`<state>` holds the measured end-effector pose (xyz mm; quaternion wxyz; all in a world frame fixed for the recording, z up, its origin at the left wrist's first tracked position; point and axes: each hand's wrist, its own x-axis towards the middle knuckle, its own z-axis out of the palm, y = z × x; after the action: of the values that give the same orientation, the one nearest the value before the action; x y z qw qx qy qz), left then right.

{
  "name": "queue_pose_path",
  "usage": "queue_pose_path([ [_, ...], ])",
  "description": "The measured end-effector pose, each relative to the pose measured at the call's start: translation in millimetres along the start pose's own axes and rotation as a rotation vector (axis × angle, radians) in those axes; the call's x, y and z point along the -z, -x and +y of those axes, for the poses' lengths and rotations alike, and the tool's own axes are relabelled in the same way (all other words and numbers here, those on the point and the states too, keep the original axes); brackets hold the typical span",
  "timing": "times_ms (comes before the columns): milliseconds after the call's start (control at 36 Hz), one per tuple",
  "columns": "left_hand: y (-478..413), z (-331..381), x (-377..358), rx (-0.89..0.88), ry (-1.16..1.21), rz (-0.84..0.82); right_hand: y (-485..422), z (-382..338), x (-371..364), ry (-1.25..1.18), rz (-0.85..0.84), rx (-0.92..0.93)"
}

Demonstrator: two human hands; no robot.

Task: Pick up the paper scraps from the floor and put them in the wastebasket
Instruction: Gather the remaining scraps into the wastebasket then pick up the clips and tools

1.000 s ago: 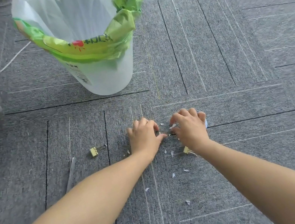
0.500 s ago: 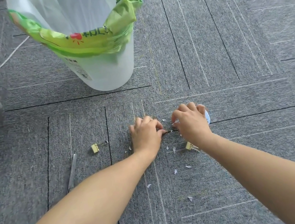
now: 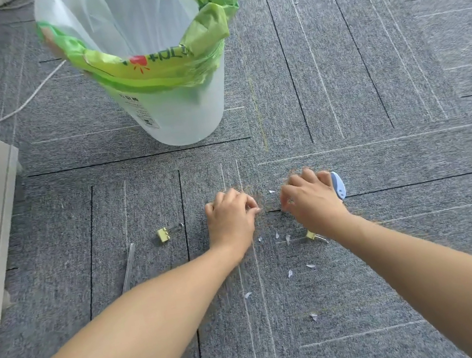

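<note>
Wastebasket upright, mouth up, beyond both curled grips; right hand pinches one of the paper scraps, left hand hold unclear.

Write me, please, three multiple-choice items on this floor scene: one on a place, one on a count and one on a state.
1. Where does the wastebasket stand?
A) beyond the left hand and right hand
B) between the forearms
C) right of the right hand

2. How many yellow binder clips lie on the carpet?
A) one
B) two
C) four

3. How is the wastebasket?
A) tipped over
B) lidded
C) upright, its green bag open

Answers:
1 A, it stands farther up the carpet than both hands.
2 B, one lies left of the left hand, another by the right wrist.
3 C, the bag folds over its open rim.
</note>
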<state>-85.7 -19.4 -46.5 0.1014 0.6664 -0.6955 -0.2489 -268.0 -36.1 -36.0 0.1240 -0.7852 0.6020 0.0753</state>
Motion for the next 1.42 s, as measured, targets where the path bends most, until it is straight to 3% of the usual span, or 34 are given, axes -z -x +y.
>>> queue_pose_path([
  [278,8.2,-53.1,26.8,-0.004,0.011,0.025,4.9,-0.2,-4.3,-0.041,0.023,-0.043],
  [417,3.6,-67.6,35.5,0.051,-0.003,0.037,6.7,-1.1,-7.1,0.02,0.005,0.035],
  [556,0.7,-69.4,35.9,0.048,-0.011,0.02,5.7,-5.4,-5.5,0.077,0.001,0.077],
  [1083,-5.6,-61.3,34.2,0.113,0.02,0.003,-23.1,-17.5,-9.4,-0.044,0.126,-0.11],
  [1417,-6.5,-61.4,34.9,0.122,0.012,-0.016,-25.3,-16.8,-3.8,-0.047,0.066,-0.09],
])
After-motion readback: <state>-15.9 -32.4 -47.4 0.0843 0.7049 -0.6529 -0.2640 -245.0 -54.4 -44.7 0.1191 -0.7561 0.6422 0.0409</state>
